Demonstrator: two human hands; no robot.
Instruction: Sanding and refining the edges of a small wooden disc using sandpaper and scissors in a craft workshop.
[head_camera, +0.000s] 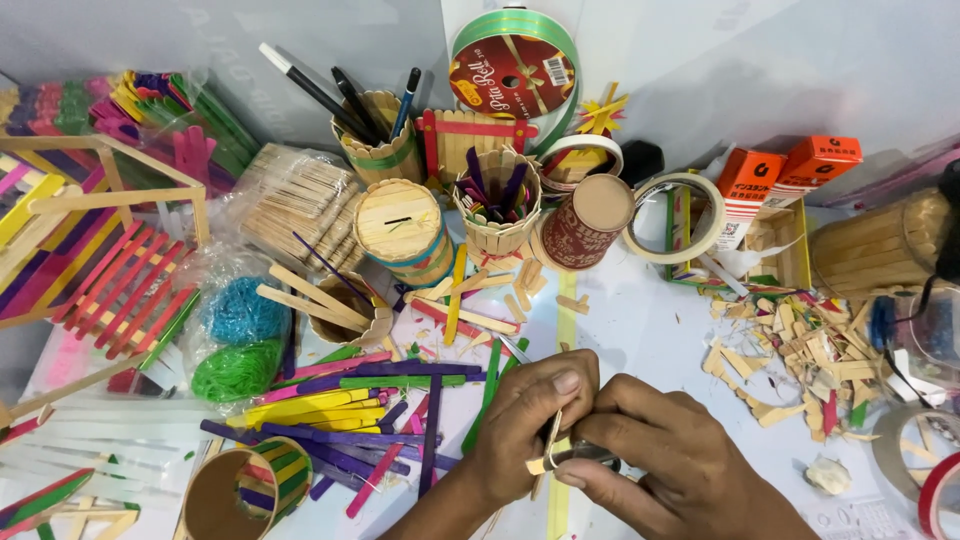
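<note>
My left hand (525, 425) pinches a plain wooden craft stick (549, 447) between thumb and fingers near the table's front edge. My right hand (660, 455) is closed on a small dark metal tool (585, 455) whose tip meets the stick; the tool's shape is mostly hidden by the fingers. Just left of my hands lies a loose heap of coloured craft sticks (350, 410) in purple, green, yellow and pink. A cardboard tube partly lined with coloured sticks (235, 490) stands at the front left.
Stick-covered pots with pens (375, 140) and sticks (497, 205), a ribbon spool (513, 75), a tape roll (680, 218) and orange boxes (790, 165) line the back. Wood offcuts (800, 350) litter the right. A stick-built frame (100, 260) and bagged rubber bands (235, 340) sit left.
</note>
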